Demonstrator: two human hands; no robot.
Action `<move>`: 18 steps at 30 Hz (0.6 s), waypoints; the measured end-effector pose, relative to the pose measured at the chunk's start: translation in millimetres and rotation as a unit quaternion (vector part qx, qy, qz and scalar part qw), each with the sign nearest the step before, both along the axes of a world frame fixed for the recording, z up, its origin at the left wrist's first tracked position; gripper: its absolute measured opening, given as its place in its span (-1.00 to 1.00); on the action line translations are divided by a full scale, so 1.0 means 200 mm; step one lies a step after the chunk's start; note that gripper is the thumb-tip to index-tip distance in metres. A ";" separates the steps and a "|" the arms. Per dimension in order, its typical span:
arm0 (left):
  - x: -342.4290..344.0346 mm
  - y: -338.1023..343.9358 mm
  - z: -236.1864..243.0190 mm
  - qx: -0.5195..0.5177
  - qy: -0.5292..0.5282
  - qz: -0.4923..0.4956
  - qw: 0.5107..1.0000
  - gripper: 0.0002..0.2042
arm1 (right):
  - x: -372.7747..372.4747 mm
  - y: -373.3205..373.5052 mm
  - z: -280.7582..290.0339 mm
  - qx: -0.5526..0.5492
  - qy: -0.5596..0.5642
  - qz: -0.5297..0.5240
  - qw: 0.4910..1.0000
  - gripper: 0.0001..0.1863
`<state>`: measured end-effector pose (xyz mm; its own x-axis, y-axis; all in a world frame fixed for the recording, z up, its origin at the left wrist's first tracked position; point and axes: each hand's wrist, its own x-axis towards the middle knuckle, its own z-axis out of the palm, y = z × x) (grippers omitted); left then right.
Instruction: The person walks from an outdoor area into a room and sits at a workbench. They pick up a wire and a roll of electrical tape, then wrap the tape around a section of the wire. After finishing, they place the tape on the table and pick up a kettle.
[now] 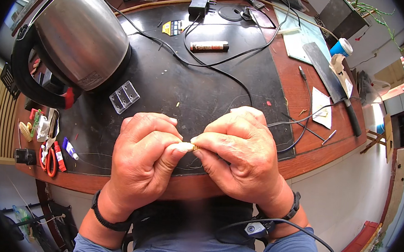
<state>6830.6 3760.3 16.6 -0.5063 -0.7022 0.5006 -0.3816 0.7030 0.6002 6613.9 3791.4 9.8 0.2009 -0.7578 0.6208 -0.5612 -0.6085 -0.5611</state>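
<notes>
Over the near edge of the dark desk mat (167, 84), my left hand (144, 152) and my right hand (240, 156) meet fingertip to fingertip. Both are closed in a pinch on a tiny gold-coloured piece (195, 147). It sits between the left thumb and forefinger on one side and the right thumb and forefinger on the other. The fingers cover most of it, so its kind cannot be made out. Beyond my left hand lies a small clear plastic case (124, 97) with several compartments.
A steel kettle (82, 38) stands at the left. Scissors (51, 161) and small tubes lie at the near left. A black power adapter (199, 6), its cable and a cylinder with a black end (209, 46) lie farther back. A cleaver (324, 72) rests at the right.
</notes>
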 end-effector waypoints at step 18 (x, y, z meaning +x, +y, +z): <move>0.00 0.00 0.01 0.029 0.009 -0.003 1.000 -0.83 | 0.01 0.00 0.00 -0.005 -0.005 -0.006 1.000 -0.87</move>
<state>6831.5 3759.4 18.0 -0.5020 -0.7268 0.4689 -0.3652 0.6695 0.6468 6615.2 3791.1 10.2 0.1851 -0.7542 0.6300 -0.5626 -0.6070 -0.5613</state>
